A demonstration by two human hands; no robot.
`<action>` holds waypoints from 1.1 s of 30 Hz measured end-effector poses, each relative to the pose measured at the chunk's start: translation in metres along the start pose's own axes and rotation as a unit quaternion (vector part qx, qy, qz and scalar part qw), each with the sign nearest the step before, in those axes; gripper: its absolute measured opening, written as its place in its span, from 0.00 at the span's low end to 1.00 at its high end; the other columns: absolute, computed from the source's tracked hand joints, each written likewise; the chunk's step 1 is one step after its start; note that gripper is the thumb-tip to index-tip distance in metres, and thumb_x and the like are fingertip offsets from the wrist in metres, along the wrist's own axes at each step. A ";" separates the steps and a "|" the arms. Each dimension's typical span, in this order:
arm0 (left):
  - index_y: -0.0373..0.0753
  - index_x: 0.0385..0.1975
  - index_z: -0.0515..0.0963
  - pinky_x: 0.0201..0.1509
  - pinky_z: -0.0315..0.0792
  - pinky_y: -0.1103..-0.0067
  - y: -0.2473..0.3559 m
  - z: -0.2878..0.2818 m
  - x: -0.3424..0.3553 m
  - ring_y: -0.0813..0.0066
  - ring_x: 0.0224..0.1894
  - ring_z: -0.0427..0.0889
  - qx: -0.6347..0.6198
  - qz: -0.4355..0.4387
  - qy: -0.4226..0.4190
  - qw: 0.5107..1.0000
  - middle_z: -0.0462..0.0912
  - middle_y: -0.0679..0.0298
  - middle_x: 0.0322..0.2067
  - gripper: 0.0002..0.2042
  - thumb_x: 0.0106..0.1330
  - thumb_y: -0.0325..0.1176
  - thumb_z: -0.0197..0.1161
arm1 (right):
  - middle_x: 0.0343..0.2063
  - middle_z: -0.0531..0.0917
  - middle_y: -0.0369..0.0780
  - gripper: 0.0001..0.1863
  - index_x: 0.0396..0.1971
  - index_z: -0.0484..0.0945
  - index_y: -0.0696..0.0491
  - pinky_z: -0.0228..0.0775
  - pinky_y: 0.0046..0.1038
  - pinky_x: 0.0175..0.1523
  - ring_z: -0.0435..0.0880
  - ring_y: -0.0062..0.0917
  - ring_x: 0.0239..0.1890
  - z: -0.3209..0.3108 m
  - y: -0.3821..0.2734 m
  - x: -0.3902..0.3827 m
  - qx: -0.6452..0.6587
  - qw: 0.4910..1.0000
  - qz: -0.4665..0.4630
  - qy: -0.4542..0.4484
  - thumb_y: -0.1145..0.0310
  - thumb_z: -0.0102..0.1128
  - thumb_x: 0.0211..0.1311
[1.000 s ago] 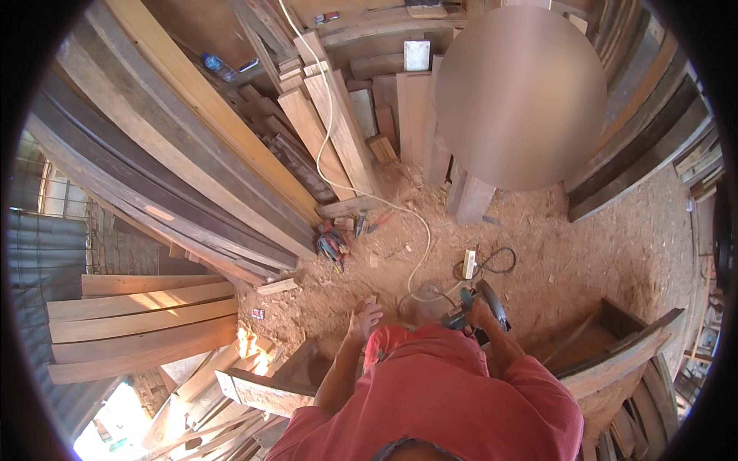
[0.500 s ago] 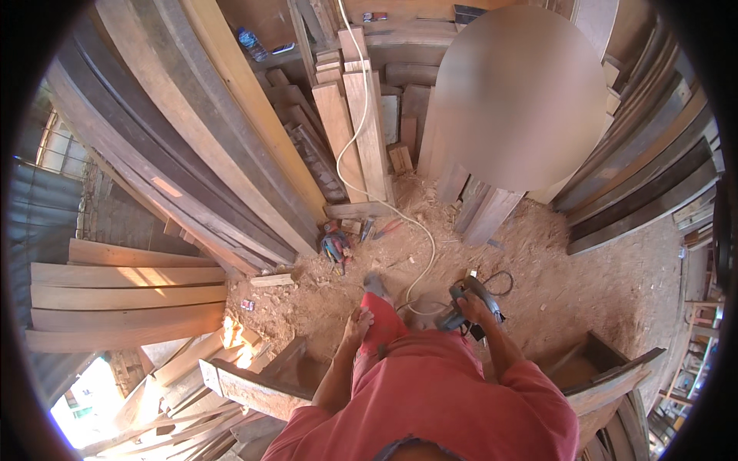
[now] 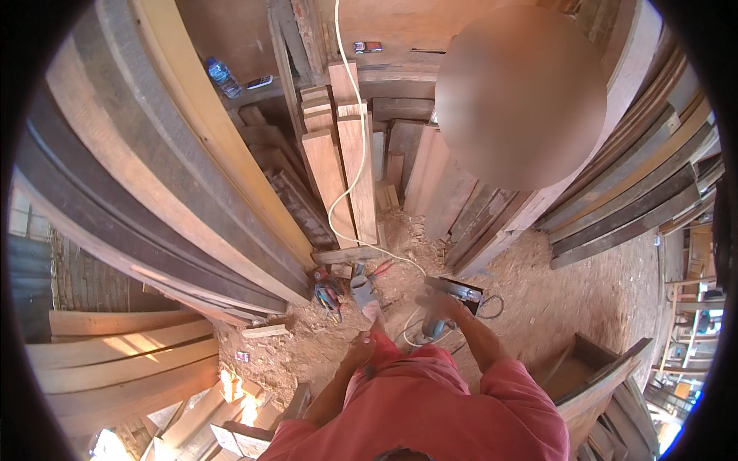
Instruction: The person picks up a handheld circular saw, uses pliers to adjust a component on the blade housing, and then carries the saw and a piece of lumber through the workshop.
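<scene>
My right hand [image 3: 444, 303] grips a dark, corded electric planer [image 3: 461, 292] in front of my right thigh, its long flat base tilted into view. The hand is smeared by motion and covers part of the tool. My left hand [image 3: 360, 347] is beside my left knee, by the red trousers [image 3: 384, 347]. Its fingers look curled closed, and whatever they may hold is hidden. Left of my forward foot [image 3: 361, 290], a red and dark power tool [image 3: 328, 293] lies in the shavings. Red-handled pliers [image 3: 380, 269] lie just beyond the foot.
A pale cable [image 3: 357, 180] hangs from above and runs down to the floor. Long boards [image 3: 173, 173] lean on the left, shorter boards [image 3: 361, 177] ahead, more planks [image 3: 630, 207] on the right. A wooden trough [image 3: 584, 369] stands at my right. Shavings [image 3: 553, 300] cover the floor.
The view has shifted, with the boards ahead showing larger. My right hand has raised and turned the planer, so its flat base now shows. My left hand stays by the knee.
</scene>
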State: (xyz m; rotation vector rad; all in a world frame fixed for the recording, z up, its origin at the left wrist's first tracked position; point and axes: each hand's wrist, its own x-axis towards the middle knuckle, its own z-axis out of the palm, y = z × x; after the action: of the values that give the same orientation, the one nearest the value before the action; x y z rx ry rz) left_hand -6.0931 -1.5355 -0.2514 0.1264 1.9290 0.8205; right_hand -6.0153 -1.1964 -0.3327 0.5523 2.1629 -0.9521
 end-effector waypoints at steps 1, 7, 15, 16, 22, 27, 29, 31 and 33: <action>0.37 0.59 0.69 0.63 0.67 0.61 -0.002 -0.008 0.006 0.49 0.61 0.71 0.063 0.017 -0.026 0.998 0.72 0.41 0.57 0.29 0.60 0.49 0.55 | 0.43 0.82 0.51 0.24 0.53 0.75 0.51 0.73 0.39 0.50 0.82 0.43 0.47 -0.010 -0.012 0.004 -0.030 1.000 0.002 -0.005 0.56 0.58 0.59; 0.38 0.68 0.56 0.67 0.58 0.52 -0.017 -0.012 0.014 0.36 0.67 0.58 0.246 -0.003 -0.158 0.956 0.60 0.35 0.63 0.40 0.59 0.56 0.55 | 0.41 0.83 0.51 0.22 0.44 0.81 0.55 0.75 0.40 0.51 0.83 0.43 0.47 -0.064 -0.082 0.037 -0.068 0.997 -0.008 -0.026 0.53 0.58 0.59; 0.49 0.70 0.54 0.66 0.47 0.38 -0.034 0.040 0.031 0.19 0.66 0.46 0.237 -0.064 -0.065 0.967 0.42 0.30 0.68 0.41 0.57 0.57 0.57 | 0.51 0.78 0.49 0.25 0.50 0.78 0.52 0.68 0.42 0.60 0.75 0.41 0.57 -0.081 -0.089 0.111 -0.158 0.986 -0.041 -0.032 0.51 0.59 0.59; 0.48 0.69 0.54 0.65 0.48 0.37 -0.033 0.044 0.035 0.16 0.65 0.45 0.225 -0.070 -0.042 0.971 0.41 0.28 0.67 0.40 0.57 0.57 0.58 | 0.51 0.78 0.49 0.23 0.48 0.79 0.53 0.69 0.42 0.59 0.75 0.40 0.58 -0.080 -0.085 0.127 -0.190 0.979 -0.042 -0.055 0.52 0.59 0.59; 0.47 0.67 0.60 0.59 0.54 0.36 -0.033 0.075 0.052 0.17 0.61 0.52 0.247 -0.089 0.118 0.958 0.44 0.26 0.65 0.38 0.56 0.52 0.61 | 0.42 0.83 0.49 0.20 0.43 0.78 0.55 0.73 0.44 0.49 0.82 0.43 0.47 -0.051 -0.051 0.210 -0.265 0.963 -0.053 -0.010 0.56 0.64 0.57; 0.47 0.66 0.61 0.57 0.56 0.37 -0.024 0.066 0.054 0.19 0.60 0.55 0.267 -0.097 0.165 0.944 0.46 0.27 0.65 0.37 0.55 0.52 0.62 | 0.41 0.84 0.48 0.17 0.42 0.80 0.52 0.74 0.42 0.50 0.83 0.41 0.47 -0.017 -0.014 0.272 -0.301 0.952 0.038 -0.025 0.57 0.64 0.57; 0.47 0.66 0.61 0.57 0.56 0.38 -0.022 0.064 0.053 0.20 0.60 0.55 0.266 -0.104 0.177 0.942 0.46 0.28 0.65 0.37 0.55 0.51 0.62 | 0.43 0.84 0.46 0.14 0.41 0.83 0.50 0.75 0.37 0.49 0.83 0.38 0.49 -0.021 -0.032 0.280 -0.311 0.948 0.054 -0.036 0.61 0.60 0.57; 0.47 0.65 0.62 0.56 0.57 0.38 -0.019 0.062 0.053 0.21 0.59 0.56 0.268 -0.103 0.180 0.941 0.46 0.28 0.65 0.37 0.55 0.51 0.62 | 0.43 0.85 0.44 0.13 0.40 0.84 0.49 0.76 0.34 0.49 0.83 0.36 0.50 -0.005 -0.023 0.290 -0.323 0.944 0.063 -0.005 0.63 0.59 0.57; 0.47 0.65 0.62 0.56 0.57 0.39 -0.016 0.059 0.054 0.22 0.59 0.57 0.269 -0.107 0.182 0.940 0.47 0.29 0.65 0.37 0.54 0.51 0.62 | 0.43 0.85 0.43 0.12 0.39 0.85 0.48 0.75 0.33 0.51 0.83 0.35 0.51 0.019 -0.007 0.300 -0.337 0.938 0.053 0.060 0.64 0.58 0.57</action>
State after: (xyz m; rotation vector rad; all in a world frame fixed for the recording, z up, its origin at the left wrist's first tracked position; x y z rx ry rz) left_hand -6.0674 -1.4965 -0.3180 0.0936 2.4306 0.1562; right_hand -6.2111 -1.1860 -0.5607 0.3807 2.3541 -0.0825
